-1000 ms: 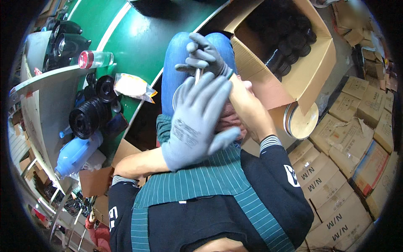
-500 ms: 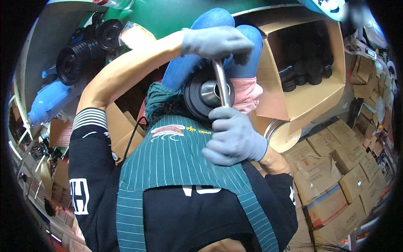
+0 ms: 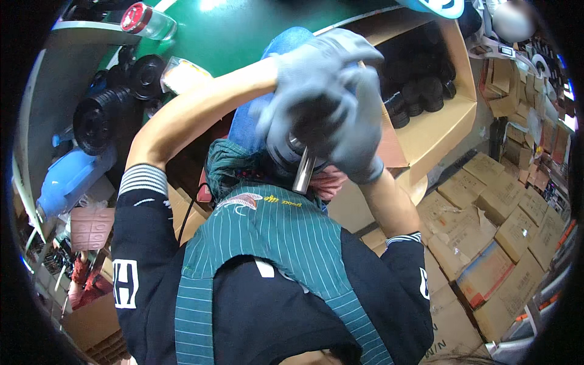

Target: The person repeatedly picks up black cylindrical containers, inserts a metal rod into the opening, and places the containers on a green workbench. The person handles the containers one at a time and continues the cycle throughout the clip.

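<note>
My left hand (image 3: 313, 76), in a grey glove, reaches across above my lap, its fingers smeared by motion. My right hand (image 3: 359, 131), gloved in grey too, is up close against it, also blurred. Between the two a dark patch shows; I cannot tell whether it is a black part or shadow. A shiny metal tube (image 3: 304, 174) sticks out below the hands toward my apron, its other end hidden. Under the hands, the round black base (image 3: 277, 146) on my lap is mostly covered.
An open carton (image 3: 438, 131) of black round parts stands right of my knees. Stacked black discs (image 3: 92, 125) and a blue plastic thing (image 3: 70, 182) lie at the left. A red-lidded clear jar (image 3: 148, 22) sits on the green surface (image 3: 225, 27). Closed cartons (image 3: 474, 243) fill the right.
My right hand has left the tube's near end and moved up beside my left hand. The tube's near end has shifted left and down. The view has shifted slightly.
</note>
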Demonstrator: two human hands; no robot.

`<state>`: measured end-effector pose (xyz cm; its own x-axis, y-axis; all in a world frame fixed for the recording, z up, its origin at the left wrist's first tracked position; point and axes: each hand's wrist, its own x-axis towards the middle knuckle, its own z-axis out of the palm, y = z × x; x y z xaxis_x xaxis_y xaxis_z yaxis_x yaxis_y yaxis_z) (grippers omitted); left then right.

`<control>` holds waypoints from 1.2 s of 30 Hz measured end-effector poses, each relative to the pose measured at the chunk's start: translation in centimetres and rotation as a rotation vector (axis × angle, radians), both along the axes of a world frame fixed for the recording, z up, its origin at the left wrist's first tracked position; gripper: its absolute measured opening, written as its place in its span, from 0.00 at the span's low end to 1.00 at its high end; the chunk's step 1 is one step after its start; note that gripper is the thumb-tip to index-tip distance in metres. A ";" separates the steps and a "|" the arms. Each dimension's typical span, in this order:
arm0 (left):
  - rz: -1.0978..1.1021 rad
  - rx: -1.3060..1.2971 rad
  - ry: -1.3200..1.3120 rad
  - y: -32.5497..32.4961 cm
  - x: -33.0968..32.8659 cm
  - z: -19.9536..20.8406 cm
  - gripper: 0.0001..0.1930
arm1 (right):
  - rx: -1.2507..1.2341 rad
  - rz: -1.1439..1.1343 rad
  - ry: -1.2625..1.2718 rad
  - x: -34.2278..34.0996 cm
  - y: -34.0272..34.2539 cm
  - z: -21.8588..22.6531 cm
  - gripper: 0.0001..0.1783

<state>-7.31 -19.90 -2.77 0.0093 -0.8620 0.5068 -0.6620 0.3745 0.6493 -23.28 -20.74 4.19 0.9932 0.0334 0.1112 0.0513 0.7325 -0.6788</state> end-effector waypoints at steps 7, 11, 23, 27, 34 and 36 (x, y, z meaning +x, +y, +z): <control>0.425 0.428 -0.308 11.7 3.4 14.7 0.18 | 0.988 -0.133 0.119 2.1 -0.8 -3.5 0.59; 0.202 0.898 -0.651 11.7 -7.0 19.5 0.21 | 0.586 -0.319 0.327 3.2 0.3 -1.8 0.57; 0.701 0.715 -0.874 12.7 -13.2 10.0 0.21 | 0.484 -0.350 0.106 2.7 -0.1 -2.7 0.56; 0.760 0.746 -0.776 14.9 -12.7 10.8 0.29 | 0.274 -0.752 0.145 -2.3 -2.2 -6.4 0.42; 0.745 0.751 -0.820 15.2 -12.9 10.9 0.30 | 0.430 -0.281 0.409 1.2 -2.6 -11.3 0.37; 0.711 0.714 -0.807 15.0 -12.9 11.5 0.28 | 0.483 -0.231 0.444 2.7 -2.1 -9.5 0.27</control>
